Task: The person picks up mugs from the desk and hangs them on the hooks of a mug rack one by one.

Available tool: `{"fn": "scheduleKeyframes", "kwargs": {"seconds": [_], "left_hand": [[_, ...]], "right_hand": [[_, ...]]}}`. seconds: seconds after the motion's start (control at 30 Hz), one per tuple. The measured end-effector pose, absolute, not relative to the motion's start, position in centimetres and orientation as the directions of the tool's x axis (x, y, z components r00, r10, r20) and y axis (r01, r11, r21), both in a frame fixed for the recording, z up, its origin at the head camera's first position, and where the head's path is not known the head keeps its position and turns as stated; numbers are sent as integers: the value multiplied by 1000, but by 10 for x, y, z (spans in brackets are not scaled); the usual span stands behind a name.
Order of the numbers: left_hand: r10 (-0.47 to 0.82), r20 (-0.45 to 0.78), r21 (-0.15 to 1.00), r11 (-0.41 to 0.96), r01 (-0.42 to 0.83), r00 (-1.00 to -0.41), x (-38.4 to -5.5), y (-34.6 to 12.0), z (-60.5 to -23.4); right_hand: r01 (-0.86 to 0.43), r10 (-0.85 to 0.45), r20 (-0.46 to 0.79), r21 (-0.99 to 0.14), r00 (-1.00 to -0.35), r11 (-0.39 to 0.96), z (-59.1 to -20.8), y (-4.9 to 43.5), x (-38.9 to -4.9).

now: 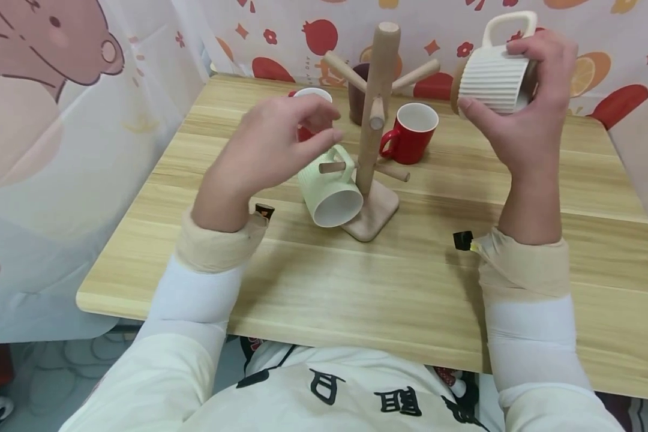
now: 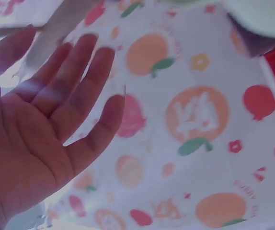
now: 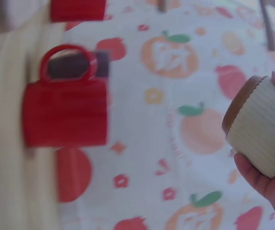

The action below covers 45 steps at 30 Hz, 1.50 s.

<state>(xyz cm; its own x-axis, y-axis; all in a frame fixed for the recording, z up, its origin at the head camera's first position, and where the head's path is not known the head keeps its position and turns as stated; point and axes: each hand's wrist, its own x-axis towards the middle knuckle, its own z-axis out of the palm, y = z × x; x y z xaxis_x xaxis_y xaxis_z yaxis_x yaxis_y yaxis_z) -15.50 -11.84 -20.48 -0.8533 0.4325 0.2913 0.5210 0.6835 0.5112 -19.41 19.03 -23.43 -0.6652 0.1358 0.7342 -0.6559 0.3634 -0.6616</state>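
Observation:
My right hand grips a cream ribbed mug in the air at the right. The mug lies tilted on its side, with its handle upward and its brown base to the left; the right wrist view shows the base too. Left of centre, my left hand hovers beside the wooden mug tree with fingers loosely bent and nothing held. Just below that hand, a pale green mug hangs by its handle on a low peg, mouth toward me. In the left wrist view the palm is bare.
Behind the tree, a red mug stands at the right. Another red mug is partly hidden by my left hand. A dark purple mug is at the back. The wooden table meets a fruit-print curtain.

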Motion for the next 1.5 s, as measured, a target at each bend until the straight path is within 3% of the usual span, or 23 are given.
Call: {"fn": "scheduleKeyframes", "kwargs": {"seconds": [0.13, 0.23, 0.33, 0.47, 0.57, 0.67, 0.83, 1.1, 1.3, 1.5], "left_hand": [[374, 481, 579, 544, 607, -793, -140, -125, -198], [301, 675, 588, 331, 738, -673, -133, -123, -197], [243, 820, 507, 111, 855, -518, -128, -115, -198], [221, 880, 439, -43, 897, -420, -121, -102, -200], [208, 896, 418, -92, 904, -393, -116, -94, -203], [187, 908, 402, -138, 905, -374, -112, -86, -205], [211, 910, 388, -138, 911, -356, -107, -80, -207], [294, 899, 378, -151, 913, -324, -104, -75, -208], [383, 857, 437, -182, 881, -346, -104, -73, -213], [354, 869, 428, -189, 884, -345, -106, -72, -216]], "right_hand": [[-740, 189, 791, -611, -582, 282, -223, 181, -179], [-801, 255, 817, -566, -516, 193, -215, 171, -171], [-866, 292, 854, -483, -431, 131, -211, 161, -166], [-928, 284, 906, -356, -314, 107, -213, 152, -162], [-953, 267, 933, -280, -242, 114, -217, 148, -159], [-966, 243, 943, -250, -226, 70, -220, 143, -154], [-966, 177, 950, -255, -257, -32, -226, 132, -144], [-970, 122, 963, -230, -238, -81, -231, 124, -135], [-963, 115, 960, -243, -256, -116, -231, 119, -132], [-946, 96, 945, -300, -312, -120, -232, 118, -131]]}}
